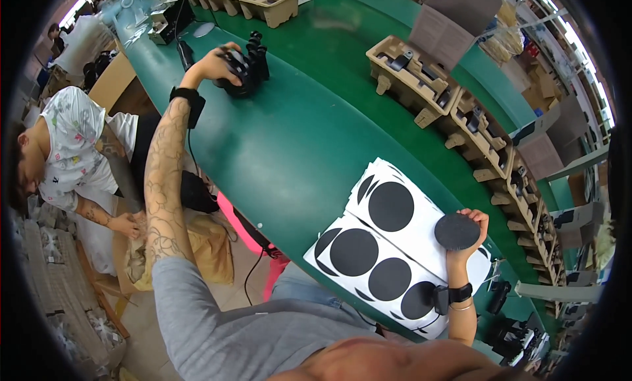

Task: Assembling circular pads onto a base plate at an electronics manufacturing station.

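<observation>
At the far left of the green table, my left hand (216, 66) is closed around a black rounded part (241, 84). Right beside it stand some black upright pieces (257, 57); I cannot make out their kind. Over on the right, my right hand (475, 231) grips a black round pad (457, 232), its flat face turned up. Beneath and beside that hand lie overlapping white sheets (421, 239) carrying several black round pads (391, 206) of similar size.
Brown moulded trays (411, 78) with black parts line up along the green belt beyond the table (289, 140). Black devices (510, 335) lie at the lower right. A co-worker (82, 150) sits on the left beside a yellow sack (214, 252). Cables hang at the table's near edge.
</observation>
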Available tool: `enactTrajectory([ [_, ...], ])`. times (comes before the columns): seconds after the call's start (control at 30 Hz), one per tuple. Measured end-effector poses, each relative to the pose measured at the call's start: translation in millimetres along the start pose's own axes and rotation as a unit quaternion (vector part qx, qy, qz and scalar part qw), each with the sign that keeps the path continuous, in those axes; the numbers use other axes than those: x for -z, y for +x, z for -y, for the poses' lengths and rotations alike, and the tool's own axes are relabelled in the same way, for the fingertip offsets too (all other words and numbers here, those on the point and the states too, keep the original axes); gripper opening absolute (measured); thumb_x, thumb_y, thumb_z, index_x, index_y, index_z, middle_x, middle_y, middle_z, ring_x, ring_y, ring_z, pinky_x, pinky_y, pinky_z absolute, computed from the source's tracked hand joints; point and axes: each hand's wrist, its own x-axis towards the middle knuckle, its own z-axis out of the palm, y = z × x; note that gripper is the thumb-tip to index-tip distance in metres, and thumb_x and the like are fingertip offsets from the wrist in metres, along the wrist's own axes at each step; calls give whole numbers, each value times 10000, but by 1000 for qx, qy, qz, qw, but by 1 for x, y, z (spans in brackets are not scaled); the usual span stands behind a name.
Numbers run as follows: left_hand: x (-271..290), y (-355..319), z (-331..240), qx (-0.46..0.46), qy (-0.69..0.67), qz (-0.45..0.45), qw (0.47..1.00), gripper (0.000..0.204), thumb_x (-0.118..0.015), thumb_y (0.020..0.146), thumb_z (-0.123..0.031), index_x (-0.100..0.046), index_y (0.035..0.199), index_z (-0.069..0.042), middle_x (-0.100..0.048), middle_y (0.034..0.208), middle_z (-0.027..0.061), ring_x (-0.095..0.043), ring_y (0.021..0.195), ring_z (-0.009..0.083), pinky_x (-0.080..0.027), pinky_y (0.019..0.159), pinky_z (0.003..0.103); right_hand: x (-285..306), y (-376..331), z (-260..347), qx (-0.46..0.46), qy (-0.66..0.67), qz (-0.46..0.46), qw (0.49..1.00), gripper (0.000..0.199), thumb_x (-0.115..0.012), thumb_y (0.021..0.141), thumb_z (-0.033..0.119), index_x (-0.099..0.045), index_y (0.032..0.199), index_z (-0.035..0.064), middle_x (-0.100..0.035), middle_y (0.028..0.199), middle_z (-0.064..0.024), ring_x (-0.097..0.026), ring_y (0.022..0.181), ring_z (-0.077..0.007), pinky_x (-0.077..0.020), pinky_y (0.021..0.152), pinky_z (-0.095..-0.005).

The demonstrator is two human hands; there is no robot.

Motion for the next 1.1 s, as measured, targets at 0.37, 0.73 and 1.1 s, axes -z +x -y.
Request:
enactTrajectory([
  [0.37,-110,-157,-124,2,-293,-283,913,684,-764,706,-32,-355,1250,-98,-410,1136,79,-523,1004,191,-517,761,281,10,19,-17,63,-49,67,995,161,-566,808,15,-424,856,73,-448,873,-47,-524,918,-204,-443,874,-342],
  [0.73,-145,-231,-323,-48,-835,-49,545,658,-384,918,-517,-190,1470,-214,-440,1341,252,-501,1183,393,-411,998,502,-115,-69,79,-77,-31,298,951,168,-645,784,-110,-525,836,-4,-585,827,-63,-622,760,-139,-532,658,-241],
  [1.1,-164,-250,-352,-134,-777,-78,610,802,-195,894,-698,-110,1477,-154,-385,1361,325,-432,1245,419,-401,996,513,-125,-89,64,-254,55,278,925,129,-640,846,-34,-514,848,-3,-634,836,-91,-655,711,-118,-532,588,-203],
])
